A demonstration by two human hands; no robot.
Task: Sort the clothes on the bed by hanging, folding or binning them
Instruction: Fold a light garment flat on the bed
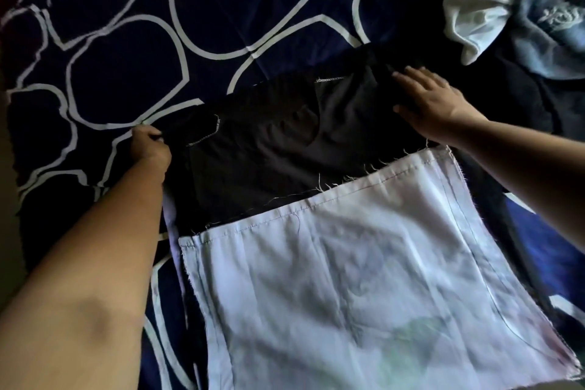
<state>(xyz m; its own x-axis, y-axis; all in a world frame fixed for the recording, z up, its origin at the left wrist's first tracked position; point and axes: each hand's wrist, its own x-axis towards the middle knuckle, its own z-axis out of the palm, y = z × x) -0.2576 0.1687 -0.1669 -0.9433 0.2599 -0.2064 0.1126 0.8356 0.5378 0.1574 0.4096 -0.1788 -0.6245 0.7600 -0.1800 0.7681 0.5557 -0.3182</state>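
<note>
A dark brown garment [278, 142] with pale stitching lies spread flat across the bed, inside out by the look of its seams. A large white lining panel [364, 279] with frayed edges covers its near half. My left hand [148, 146] grips the garment's left edge, fingers curled round the cloth. My right hand [433, 101] rests flat on the garment's far right part, fingers straight and spread.
The bed cover [126, 41] is navy with white looping outlines. A crumpled white garment [484, 6] and a pale blue one [557, 28] with a white print lie piled at the far right. More dark cloth [512, 95] lies under that pile.
</note>
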